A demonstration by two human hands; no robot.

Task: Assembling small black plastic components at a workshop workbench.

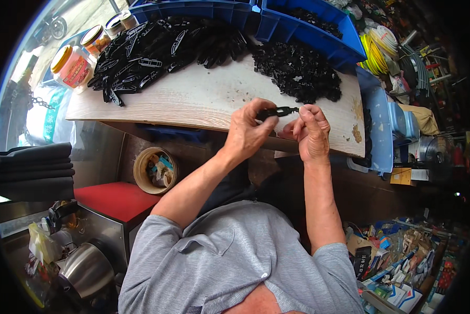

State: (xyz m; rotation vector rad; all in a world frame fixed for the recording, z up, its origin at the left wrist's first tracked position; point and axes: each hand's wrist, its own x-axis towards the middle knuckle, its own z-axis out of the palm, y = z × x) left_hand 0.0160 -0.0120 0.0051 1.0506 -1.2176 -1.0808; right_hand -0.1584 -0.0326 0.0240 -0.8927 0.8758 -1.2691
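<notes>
Left hand (245, 131) grips black part (280, 111), right hand (313, 132) pinches its thin end; likely fitting, next needs steady alignment.

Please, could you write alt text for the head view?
A person's left hand holds a small black part, the right hand at its other end, above a pale table. Two heaps of black pieces lie beyond, before blue bins.

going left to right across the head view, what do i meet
Leftmost jar → round bin → left hand → black part → right hand → yellow coil
</notes>
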